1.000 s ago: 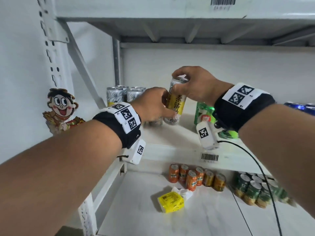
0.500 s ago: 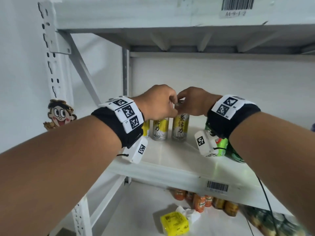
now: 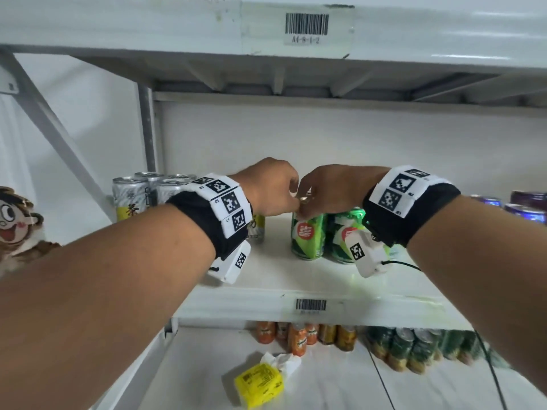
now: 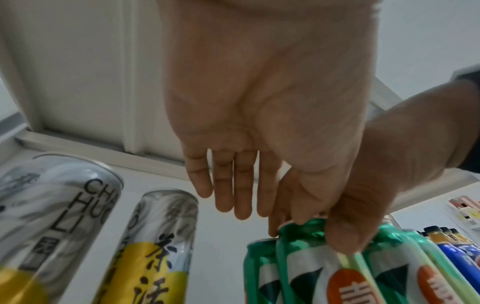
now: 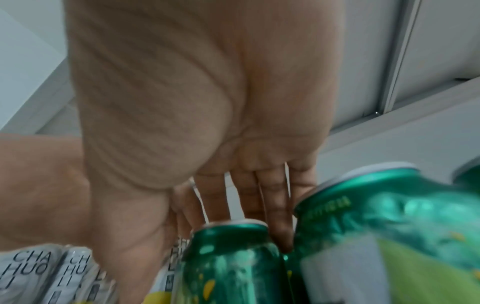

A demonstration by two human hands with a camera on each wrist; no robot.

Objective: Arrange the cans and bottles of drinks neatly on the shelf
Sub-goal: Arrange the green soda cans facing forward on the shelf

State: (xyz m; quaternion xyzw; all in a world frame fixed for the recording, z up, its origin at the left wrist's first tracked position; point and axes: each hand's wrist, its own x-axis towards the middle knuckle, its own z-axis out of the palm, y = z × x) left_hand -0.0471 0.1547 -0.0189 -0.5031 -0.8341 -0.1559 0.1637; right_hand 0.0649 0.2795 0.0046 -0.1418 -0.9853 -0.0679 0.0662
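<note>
This looks like a shop's stockroom or retail aisle. White metal shelving (image 3: 370, 309) with slotted uprights and a diagonal brace carries barcode labels (image 3: 307, 24) on its front edges (one reads something like A4-8-1-2). Drinks stand grouped by kind: silver-and-yellow cans (image 3: 130, 196), green cans (image 3: 307, 235), purple cans (image 3: 529, 202) at the far right, and on the shelf below, small orange bottles (image 3: 296, 335) beside green-and-gold cans (image 3: 414, 347). A cartoon figure cutout (image 3: 14, 217) hangs on the wall at the left.
</note>
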